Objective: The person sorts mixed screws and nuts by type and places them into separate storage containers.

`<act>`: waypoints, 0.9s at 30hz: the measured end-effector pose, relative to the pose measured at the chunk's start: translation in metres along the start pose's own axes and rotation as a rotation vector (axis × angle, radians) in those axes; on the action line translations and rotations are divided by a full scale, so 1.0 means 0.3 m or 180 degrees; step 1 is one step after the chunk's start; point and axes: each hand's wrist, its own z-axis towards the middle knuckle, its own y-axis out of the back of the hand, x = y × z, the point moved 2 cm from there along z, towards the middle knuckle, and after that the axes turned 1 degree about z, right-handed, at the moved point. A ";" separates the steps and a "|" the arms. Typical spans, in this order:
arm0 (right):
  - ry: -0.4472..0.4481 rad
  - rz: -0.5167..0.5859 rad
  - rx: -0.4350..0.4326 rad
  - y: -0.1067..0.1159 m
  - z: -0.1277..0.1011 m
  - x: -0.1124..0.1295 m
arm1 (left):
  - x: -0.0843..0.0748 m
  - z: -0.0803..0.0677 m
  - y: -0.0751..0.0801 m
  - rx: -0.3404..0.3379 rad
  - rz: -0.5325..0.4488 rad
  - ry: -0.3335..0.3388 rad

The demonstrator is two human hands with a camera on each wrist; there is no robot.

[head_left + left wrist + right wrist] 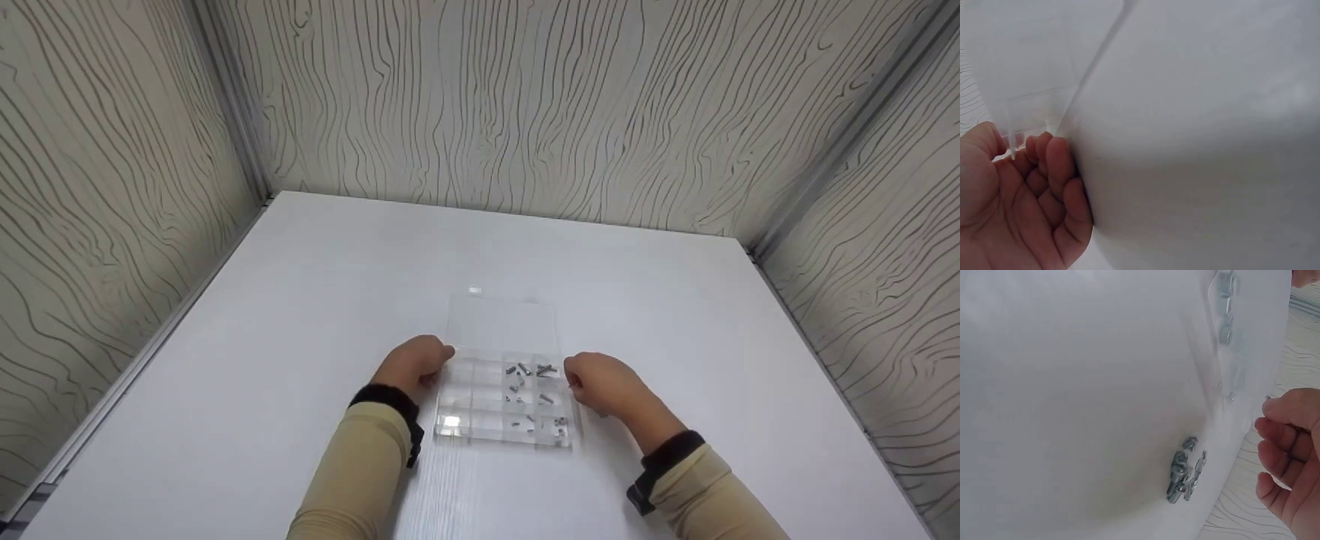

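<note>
Left hand: clear box is pinched at its left edge, fingers curled.
Right hand: held curled at the right edge; whether pinching cannot be told.

Left sleeve and right sleeve both plain tan-beige, pretty snug. Left one mostly smooth, wrinkles toward near end; right one bunched into soft folds by cuff. Left band and right band on wrists: wide, black, matte, butting up against sleeve ends. Left block, right block: chunky little black things stuck on bands. Left hand, right hand bare.
</note>
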 end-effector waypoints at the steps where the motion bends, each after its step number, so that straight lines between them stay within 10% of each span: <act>1: 0.0054 -0.0052 -0.0037 0.005 -0.001 0.009 | 0.000 0.000 0.000 -0.0013 0.0009 -0.0009; 12: 0.0517 -0.0209 -0.0368 0.030 -0.007 0.080 | 0.003 0.004 0.000 -0.0026 -0.0050 -0.0018; 27: 0.1012 0.0156 -0.0043 0.029 -0.023 0.184 | 0.006 0.007 -0.003 0.0039 -0.0070 0.0052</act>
